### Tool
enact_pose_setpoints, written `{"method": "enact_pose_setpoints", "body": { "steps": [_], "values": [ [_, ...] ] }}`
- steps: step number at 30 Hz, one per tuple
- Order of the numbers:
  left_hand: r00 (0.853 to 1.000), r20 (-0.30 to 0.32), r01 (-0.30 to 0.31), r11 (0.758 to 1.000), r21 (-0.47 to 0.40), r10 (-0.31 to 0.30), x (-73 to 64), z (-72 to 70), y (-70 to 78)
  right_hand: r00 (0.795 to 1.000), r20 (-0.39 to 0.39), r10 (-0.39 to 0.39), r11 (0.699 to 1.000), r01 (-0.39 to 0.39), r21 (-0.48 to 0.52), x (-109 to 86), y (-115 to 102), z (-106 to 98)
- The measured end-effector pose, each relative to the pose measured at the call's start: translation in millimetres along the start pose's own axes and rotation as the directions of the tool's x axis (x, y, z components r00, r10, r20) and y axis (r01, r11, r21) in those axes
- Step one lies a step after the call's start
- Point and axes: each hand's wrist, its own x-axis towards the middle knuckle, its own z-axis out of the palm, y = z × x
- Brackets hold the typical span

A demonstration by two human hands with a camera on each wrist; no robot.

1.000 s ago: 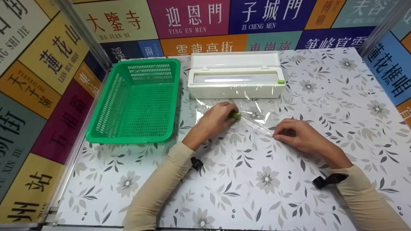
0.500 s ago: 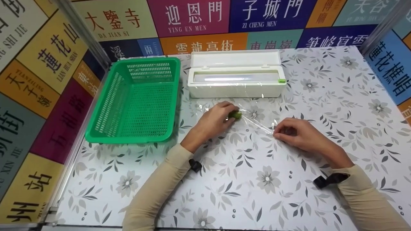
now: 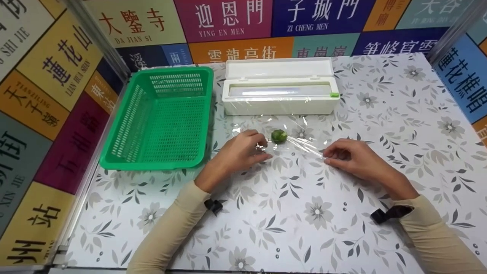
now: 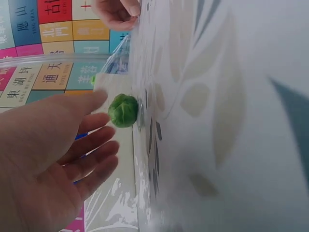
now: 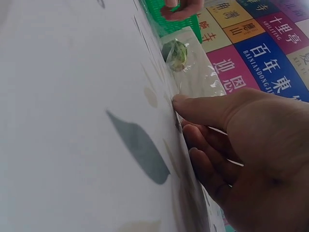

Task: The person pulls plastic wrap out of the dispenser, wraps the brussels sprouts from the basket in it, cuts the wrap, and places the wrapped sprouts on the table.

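A small green Brussels sprout (image 3: pixel 279 136) sits on clear plastic wrap (image 3: pixel 304 146) on the table. The wrap runs forward from the box and is drawn into folds between the sprout and my right hand. My left hand (image 3: pixel 243 150) is just left of the sprout, fingers spread and apart from it; the left wrist view shows the sprout (image 4: pixel 123 110) beyond the fingertips. On the right, my right hand (image 3: pixel 354 158) pinches the edge of the wrap between thumb and fingers. In the right wrist view, film covers part of the sprout (image 5: pixel 176 54).
Behind the sprout stands a white cling film box (image 3: pixel 281 105), lid up, a roll inside and a green slider (image 3: pixel 334 94) at its right end. A green plastic basket (image 3: pixel 207 148) is at the left. Sign-printed walls (image 3: pixel 236 49) border the flower-patterned table (image 3: pixel 315 236).
My left hand has let go of the Brussels sprout and drawn back to the left and toward me, its fingers opening. The right hand stays in place with the wrap.
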Motion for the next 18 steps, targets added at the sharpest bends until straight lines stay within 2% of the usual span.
{"method": "enact_pose_setpoints", "body": {
  "steps": [3,6,11,18],
  "values": [
    [0.998,0.070,0.009,1.000,0.002,-0.009,-9.7,-2.7,-3.2,1.000,-0.002,-0.010,1.000,0.010,-0.026,0.8,-1,1],
    [0.995,0.096,0.004,1.000,-0.005,-0.004,-15.4,-2.9,-7.1,1.000,-0.007,-0.030,0.999,0.030,-0.046,1.0,-1,1],
    [0.997,0.076,-0.022,1.000,-0.021,0.023,-19.8,-1.7,-12.4,0.999,-0.001,-0.037,0.999,0.037,-0.038,1.1,-1,1],
    [0.998,0.065,-0.020,0.999,-0.041,0.022,-20.3,-1.1,-16.5,0.999,0.002,0.036,0.999,-0.035,-0.026,3.1,-2,1]
  ]
}}
